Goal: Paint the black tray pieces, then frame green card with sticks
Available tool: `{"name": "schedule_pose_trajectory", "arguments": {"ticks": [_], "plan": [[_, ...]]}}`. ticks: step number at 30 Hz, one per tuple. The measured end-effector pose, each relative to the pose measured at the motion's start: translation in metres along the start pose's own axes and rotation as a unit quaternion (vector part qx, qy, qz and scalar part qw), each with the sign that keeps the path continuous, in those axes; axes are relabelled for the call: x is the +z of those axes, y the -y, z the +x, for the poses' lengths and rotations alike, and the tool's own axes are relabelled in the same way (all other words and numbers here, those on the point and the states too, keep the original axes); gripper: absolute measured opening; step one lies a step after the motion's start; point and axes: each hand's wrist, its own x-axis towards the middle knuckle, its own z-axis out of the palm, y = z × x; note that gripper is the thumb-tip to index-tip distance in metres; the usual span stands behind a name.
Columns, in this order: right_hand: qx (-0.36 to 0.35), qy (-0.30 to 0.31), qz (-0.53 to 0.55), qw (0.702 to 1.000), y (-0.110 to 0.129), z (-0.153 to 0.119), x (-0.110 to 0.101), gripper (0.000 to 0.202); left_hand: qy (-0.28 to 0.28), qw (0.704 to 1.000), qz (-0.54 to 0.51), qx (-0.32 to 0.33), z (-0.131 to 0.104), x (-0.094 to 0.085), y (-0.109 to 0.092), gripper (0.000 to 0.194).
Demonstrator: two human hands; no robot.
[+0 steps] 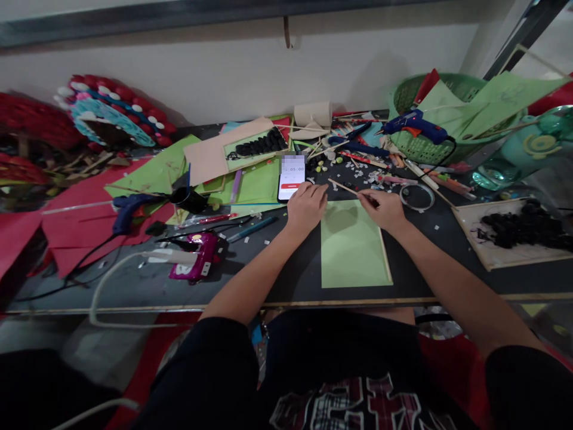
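Note:
A thin wooden stick [342,186] is pinched at its right end in my right hand [383,209], its other end pointing up and left. My left hand [307,208] is at the lower right edge of the phone [292,174], its fingers loosely bent and no object visible in it. The phone lies face up with a timer-like display. Below my hands lies a light green paper sheet [353,254], with another wooden stick [386,257] along its right edge.
A tape roll [416,197] lies right of my right hand. Behind are a green basket [398,101] with a blue glue gun [414,124] on it. A framed piece with black pieces [514,227] sits right. Left are a purple power strip [201,257] and another glue gun [128,209].

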Motion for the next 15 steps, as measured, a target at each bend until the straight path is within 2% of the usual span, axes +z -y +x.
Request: {"name": "schedule_pose_trajectory", "arguments": {"ticks": [4, 10, 15], "plan": [[-0.008, -0.001, 0.004, 1.000, 0.0014, 0.0005, -0.0009, 0.032, -0.016, 0.999, -0.010, -0.033, 0.0007, -0.0026, -0.0009, 0.022], [-0.028, 0.017, 0.010, 0.999, 0.0022, 0.0010, -0.0035, 0.031, 0.011, 0.997, -0.045, -0.067, 0.0021, -0.0044, -0.0007, 0.033], [-0.031, 0.028, 0.020, 0.999, 0.0013, 0.0004, -0.0037, 0.030, -0.011, 0.998, -0.041, -0.049, 0.0018, -0.0035, 0.0017, 0.028]]}}
